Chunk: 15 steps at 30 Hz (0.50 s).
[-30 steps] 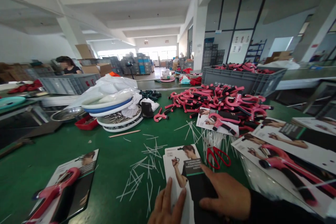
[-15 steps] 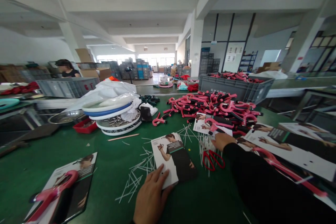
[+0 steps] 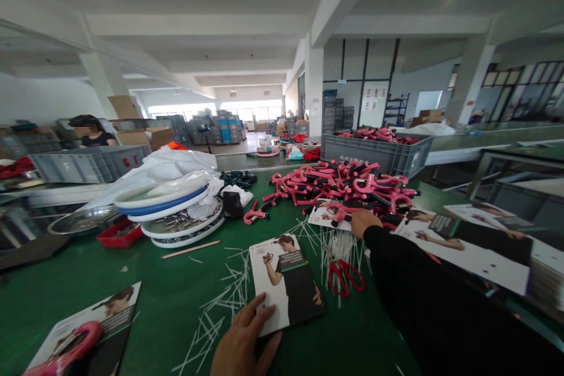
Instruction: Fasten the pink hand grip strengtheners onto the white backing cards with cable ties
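My left hand (image 3: 247, 338) rests with fingers apart on the lower left corner of a printed card stack (image 3: 286, 282), thumb below its edge. My right hand (image 3: 365, 223) reaches forward to a pair of pink pliers (image 3: 341, 211) lying on another printed card (image 3: 321, 218). Its fingertips are hidden, so whether it grips them cannot be told. Behind it spreads a heap of pink-and-black pliers (image 3: 326, 182). Red-handled scissors (image 3: 346, 277) lie over a bundle of thin white ties (image 3: 339, 244). More loose white ties (image 3: 207, 326) are scattered left of the card stack.
At the lower left, pink pliers (image 3: 66, 358) lie on a card (image 3: 103, 317). Stacked white trays (image 3: 176, 220), a red box (image 3: 121, 234) and a pencil (image 3: 190, 249) are at the left. Card stacks (image 3: 480, 241) lie right. A grey crate (image 3: 374, 153) stands behind; a person (image 3: 94, 132) is farther back.
My right hand has moved forward, away from the white ties and closer to the heap of pliers. My left hand stays at the card stack. The whole view has shifted.
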### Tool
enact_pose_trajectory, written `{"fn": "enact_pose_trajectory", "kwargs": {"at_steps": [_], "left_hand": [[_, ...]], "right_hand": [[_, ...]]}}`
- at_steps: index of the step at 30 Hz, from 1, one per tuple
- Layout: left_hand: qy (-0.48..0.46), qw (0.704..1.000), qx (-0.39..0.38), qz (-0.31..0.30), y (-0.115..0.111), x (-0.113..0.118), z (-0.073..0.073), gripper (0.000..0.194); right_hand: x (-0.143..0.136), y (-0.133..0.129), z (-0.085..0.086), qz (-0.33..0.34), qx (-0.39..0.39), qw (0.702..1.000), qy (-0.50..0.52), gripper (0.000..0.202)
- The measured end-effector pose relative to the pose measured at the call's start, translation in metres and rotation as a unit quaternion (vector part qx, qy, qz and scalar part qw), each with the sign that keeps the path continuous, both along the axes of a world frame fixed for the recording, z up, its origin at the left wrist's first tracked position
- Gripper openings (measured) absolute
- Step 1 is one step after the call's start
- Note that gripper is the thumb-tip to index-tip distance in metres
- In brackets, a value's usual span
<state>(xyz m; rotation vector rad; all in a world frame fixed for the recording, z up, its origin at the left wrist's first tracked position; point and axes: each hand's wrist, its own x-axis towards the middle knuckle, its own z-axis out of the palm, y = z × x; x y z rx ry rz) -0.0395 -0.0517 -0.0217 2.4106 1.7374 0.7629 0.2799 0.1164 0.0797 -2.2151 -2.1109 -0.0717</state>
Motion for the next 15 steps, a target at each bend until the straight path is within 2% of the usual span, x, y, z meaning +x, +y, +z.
{"fn": "enact_pose_trajectory", "kwargs": {"at_steps": [3, 6, 8, 11, 12, 15], "left_hand": [[-0.056, 0.997, 0.041, 0.023, -0.003, -0.001, 0.002, 0.032], [-0.187, 0.981, 0.050, 0.027, -0.005, 0.008, 0.002, 0.035], [-0.323, 0.946, -0.004, 0.028, -0.007, 0.023, 0.001, 0.046], [-0.479, 0.870, -0.108, 0.052, -0.012, 0.042, 0.002, 0.059], [-0.496, 0.857, -0.123, 0.066, -0.014, 0.044, 0.003, 0.060], [-0.467, 0.869, -0.109, 0.121, -0.020, 0.026, 0.011, 0.057]], "right_hand": [[-0.013, -0.013, 0.009, 0.021, 0.021, 0.999, 0.046, 0.029], [-0.040, -0.049, 0.007, 0.079, 0.036, 0.991, 0.099, 0.024], [-0.068, -0.084, -0.002, 0.130, 0.049, 0.981, 0.132, 0.021], [-0.120, -0.137, -0.024, 0.175, 0.067, 0.968, 0.170, 0.020], [-0.135, -0.152, -0.030, 0.189, 0.068, 0.962, 0.184, 0.023], [-0.156, -0.181, -0.036, 0.267, 0.090, 0.921, 0.270, 0.034]]}}
